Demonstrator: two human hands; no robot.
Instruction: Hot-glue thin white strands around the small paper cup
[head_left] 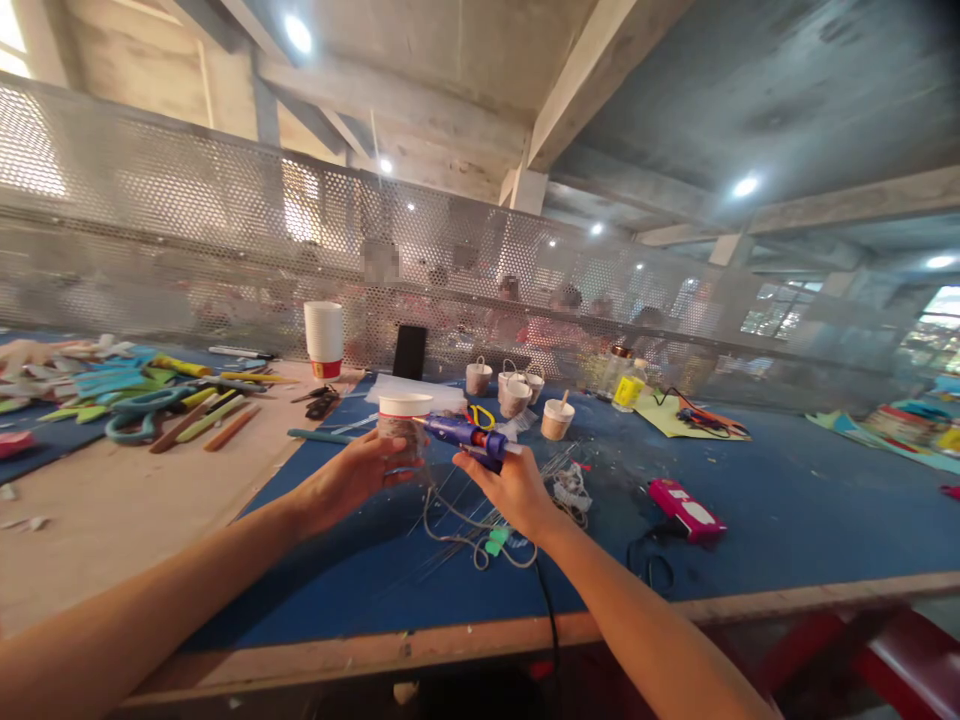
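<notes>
My left hand (367,465) is wrapped round a paper cup (403,405) with a white upper part; its lower part looks covered in cord. In my right hand (514,485) is a blue hot glue gun (457,432), its nozzle pointing left at the cup's side, close to or touching it. A length of grey cord (450,505) trails from the cup onto the blue mat, ending near a loose tangle of cord (571,490). Below the hands lies a small green piece (496,541) among thin clear strands.
Behind stand several small cord-wrapped cups (514,398), a stack of paper cups (323,335) and a black phone (410,352). Yellow scissors (481,416) lie near the glue gun. To the right are a pink box (686,510) and a yellow bottle (628,388); tools (202,415) crowd the left.
</notes>
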